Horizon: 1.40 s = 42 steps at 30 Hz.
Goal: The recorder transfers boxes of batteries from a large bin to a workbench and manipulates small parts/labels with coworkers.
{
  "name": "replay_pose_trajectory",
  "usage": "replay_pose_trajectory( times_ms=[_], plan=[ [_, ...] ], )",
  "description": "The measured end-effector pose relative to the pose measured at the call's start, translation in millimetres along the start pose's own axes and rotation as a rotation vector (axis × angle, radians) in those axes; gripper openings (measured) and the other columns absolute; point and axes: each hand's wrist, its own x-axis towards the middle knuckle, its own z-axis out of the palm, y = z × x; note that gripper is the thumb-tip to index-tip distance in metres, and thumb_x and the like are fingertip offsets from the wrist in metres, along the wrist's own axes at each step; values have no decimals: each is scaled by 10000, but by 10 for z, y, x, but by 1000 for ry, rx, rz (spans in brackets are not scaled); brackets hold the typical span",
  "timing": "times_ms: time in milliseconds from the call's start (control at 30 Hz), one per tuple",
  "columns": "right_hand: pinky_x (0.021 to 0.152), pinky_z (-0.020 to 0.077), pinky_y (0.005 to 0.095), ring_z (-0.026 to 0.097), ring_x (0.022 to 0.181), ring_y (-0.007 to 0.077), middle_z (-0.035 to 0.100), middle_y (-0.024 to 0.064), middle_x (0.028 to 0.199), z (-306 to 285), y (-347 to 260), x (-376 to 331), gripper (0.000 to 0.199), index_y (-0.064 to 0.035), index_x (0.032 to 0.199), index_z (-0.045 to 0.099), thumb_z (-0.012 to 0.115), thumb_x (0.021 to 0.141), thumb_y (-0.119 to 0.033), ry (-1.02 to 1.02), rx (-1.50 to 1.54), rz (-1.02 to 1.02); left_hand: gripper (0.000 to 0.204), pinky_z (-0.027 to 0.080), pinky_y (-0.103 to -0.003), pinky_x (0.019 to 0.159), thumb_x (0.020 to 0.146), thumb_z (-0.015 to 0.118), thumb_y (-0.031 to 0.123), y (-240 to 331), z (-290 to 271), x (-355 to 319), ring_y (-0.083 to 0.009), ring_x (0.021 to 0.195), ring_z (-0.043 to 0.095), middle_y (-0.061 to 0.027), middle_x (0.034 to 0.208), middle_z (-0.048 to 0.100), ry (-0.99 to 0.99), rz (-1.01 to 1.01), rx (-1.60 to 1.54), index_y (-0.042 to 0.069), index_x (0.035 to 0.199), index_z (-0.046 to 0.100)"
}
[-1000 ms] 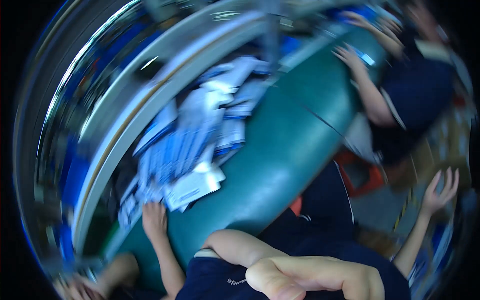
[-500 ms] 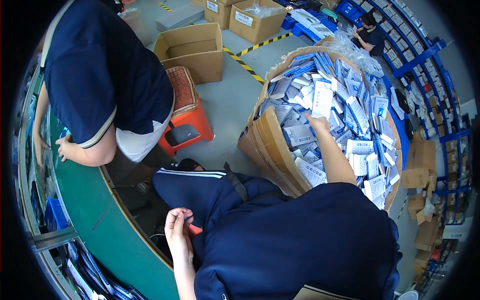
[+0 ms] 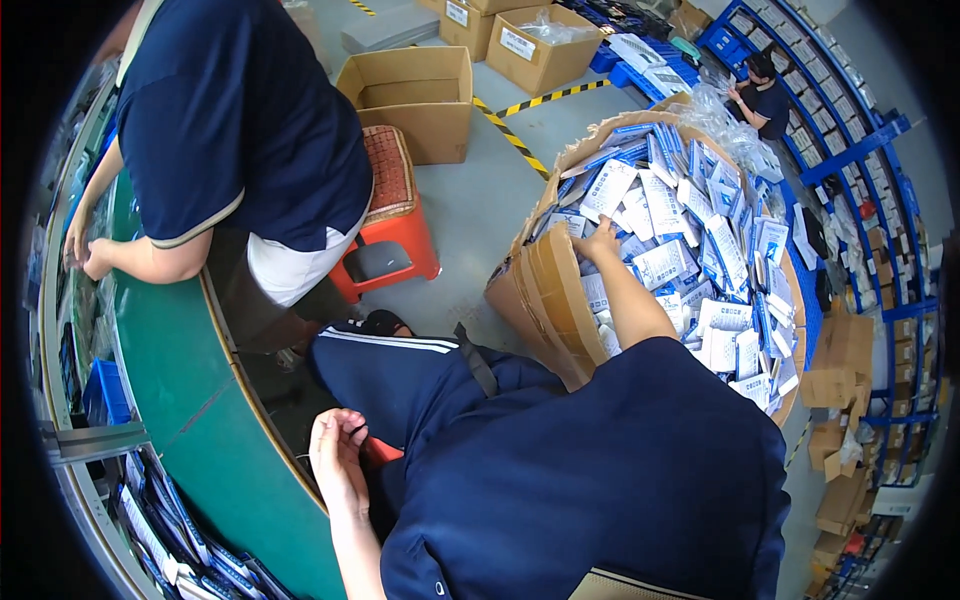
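Observation:
My right hand [image 3: 598,241] reaches into a big cardboard carton [image 3: 548,300] heaped with flat blue-and-white boxes. Its fingers are closed on the lower end of one flat box [image 3: 608,190], which lies tilted on the heap at the left side of the carton. Other flat boxes [image 3: 722,315] lie loose around it at all angles. My left hand [image 3: 340,462] hovers near the edge of the green worktable [image 3: 205,405], palm turned up. Its fingers are loosely bent and apart, and I see nothing held in them.
At the left a co-worker [image 3: 235,130] stands leaning over the worktable. Behind them are a red stool [image 3: 390,240] and an open carton [image 3: 420,120]. Dark and blue flat packs [image 3: 185,530] fill the lower left. Blue shelving [image 3: 860,150] and another person [image 3: 765,100] are at the far right.
My right hand has moved left across the heap with the flat box, which now tilts more. My left hand has shifted slightly left. The co-worker's hands have drawn closer together.

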Motion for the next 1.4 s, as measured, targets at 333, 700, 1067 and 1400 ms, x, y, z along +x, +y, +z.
replay_pose_trajectory(
  times_ms=[333,700,1067,1400],
  plan=[
    [779,488,409,609,924,257,653,108,1053,37,377,695,404,-58,1025,680,803,674,-217,-321,656,27,183,487,-272,833,998,531,217,-19,-5,62,-131,922,621,-56,970,650,-51,-29,3,52,1004,610],
    [1009,462,387,593,1165,289,600,156,1271,-1261,588,78,838,44,1333,467,840,646,-258,-964,-155,-471,225,469,-297,887,1002,512,295,17,-72,59,-135,980,597,-41,1021,623,-107,-6,65,86,1048,584],
    [1006,451,392,527,1251,312,516,236,1359,-640,548,-292,1139,30,1422,374,928,517,-383,-998,-405,-316,193,479,-273,877,995,524,206,41,-64,17,-133,975,615,-65,1024,635,-106,-4,-3,45,1078,591],
    [970,438,329,614,1084,257,663,157,1148,-991,486,11,739,33,1211,595,890,582,-220,-863,-177,-420,191,483,-279,885,984,538,184,35,-78,9,-133,989,618,-65,1042,638,-101,4,-7,44,1101,594]
  ],
)
